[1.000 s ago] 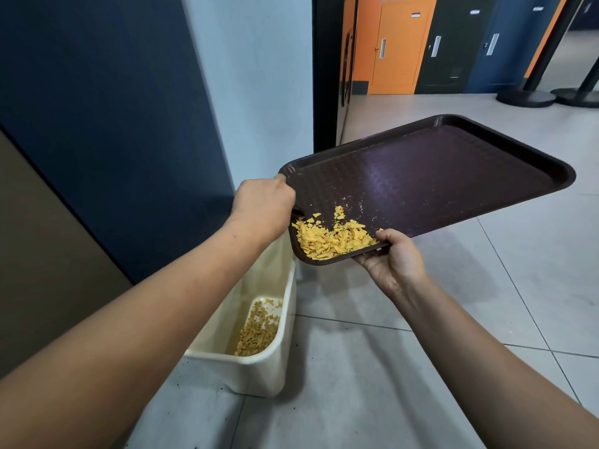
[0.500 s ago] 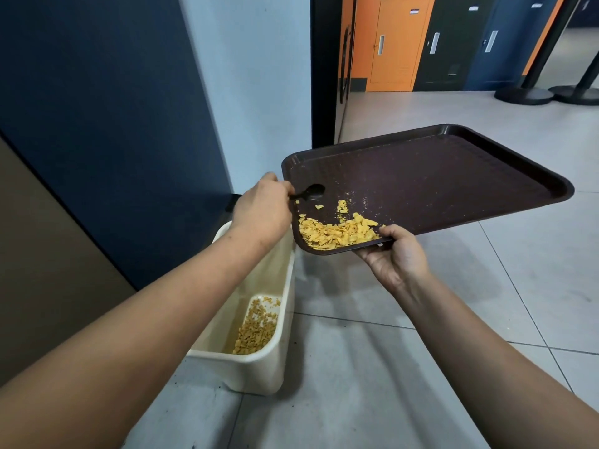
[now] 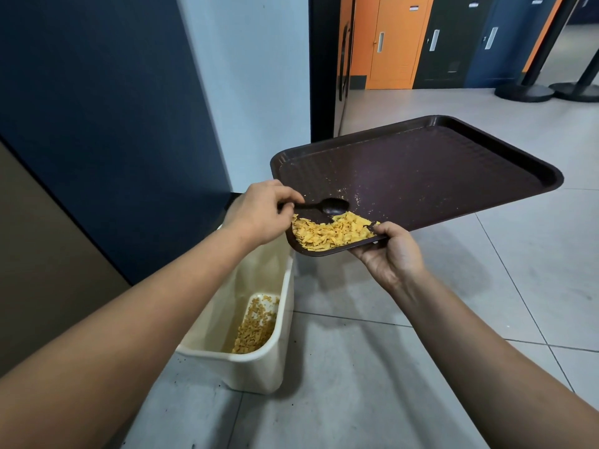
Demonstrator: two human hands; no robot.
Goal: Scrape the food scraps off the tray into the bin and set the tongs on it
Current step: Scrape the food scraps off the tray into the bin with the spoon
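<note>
A dark brown tray (image 3: 421,176) is held tilted over the floor, its near left corner lowest. Yellow food scraps (image 3: 330,233) are heaped in that corner. My right hand (image 3: 392,254) grips the tray's near edge from below, thumb on the rim. My left hand (image 3: 262,212) holds a black utensil with a spoon-shaped end (image 3: 327,206); its end rests on the tray just behind the heap. A cream bin (image 3: 259,361) stands on the floor below and left of the corner, with scraps on its bottom (image 3: 256,325).
A dark blue panel and a pale wall stand close on the left behind the bin. Grey floor tiles spread to the right. Orange and dark lockers (image 3: 395,40) and black stanchion bases (image 3: 525,92) are far back.
The tray has dropped a little and flattened. My left hand has pulled back off the tray's corner, and the black utensil's end now shows farther onto the tray behind the heap.
</note>
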